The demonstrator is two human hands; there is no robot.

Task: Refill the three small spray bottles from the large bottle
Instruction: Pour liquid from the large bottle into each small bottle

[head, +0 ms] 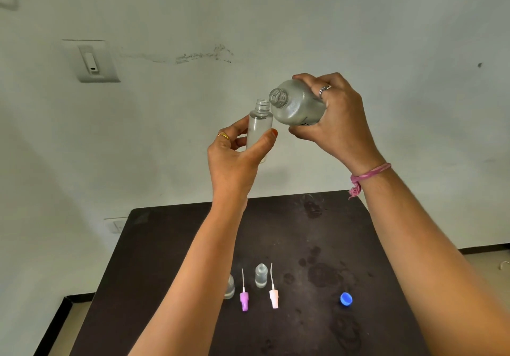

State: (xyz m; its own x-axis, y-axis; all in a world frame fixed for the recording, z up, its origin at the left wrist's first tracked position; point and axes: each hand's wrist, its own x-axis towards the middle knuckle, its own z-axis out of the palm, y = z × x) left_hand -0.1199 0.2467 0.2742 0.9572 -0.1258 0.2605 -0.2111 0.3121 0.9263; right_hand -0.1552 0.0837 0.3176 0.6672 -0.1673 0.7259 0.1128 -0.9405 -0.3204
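My left hand [237,154] grips a small clear spray bottle [259,126] upright in the air, its neck open. My right hand [336,118] holds the large clear bottle [296,104] tilted on its side, its open mouth just right of and slightly above the small bottle's neck. Two more small bottles stand on the dark table [358,245]: one [261,275] in the middle, another [229,286] partly hidden behind my left forearm. A purple spray head [244,299] and a pale pink spray head [274,297] lie beside them.
A blue cap [346,299] lies on the table to the right. Damp stains mark the tabletop. A wall with a switch plate [92,61] stands behind the table; floor shows at the left and right edges.
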